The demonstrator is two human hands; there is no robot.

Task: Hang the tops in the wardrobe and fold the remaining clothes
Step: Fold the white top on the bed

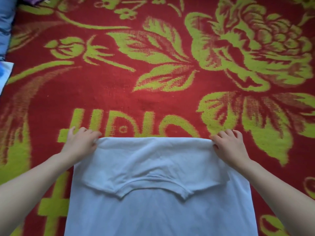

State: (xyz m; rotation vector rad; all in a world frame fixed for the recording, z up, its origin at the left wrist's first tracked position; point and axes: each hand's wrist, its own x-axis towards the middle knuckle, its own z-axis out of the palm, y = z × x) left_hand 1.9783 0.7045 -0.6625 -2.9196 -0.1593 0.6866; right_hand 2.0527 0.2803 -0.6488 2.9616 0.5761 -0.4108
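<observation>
Currently, from your head camera, the white top (156,167) lies flat on the red and green flowered blanket (153,82), close in front of you, its collar end folded back over the body so the neckline curves across the middle. Your left hand (81,142) pinches the left corner of that far fold, and your right hand (230,145) pinches the right corner, fingers curled at the cloth's edge.
</observation>
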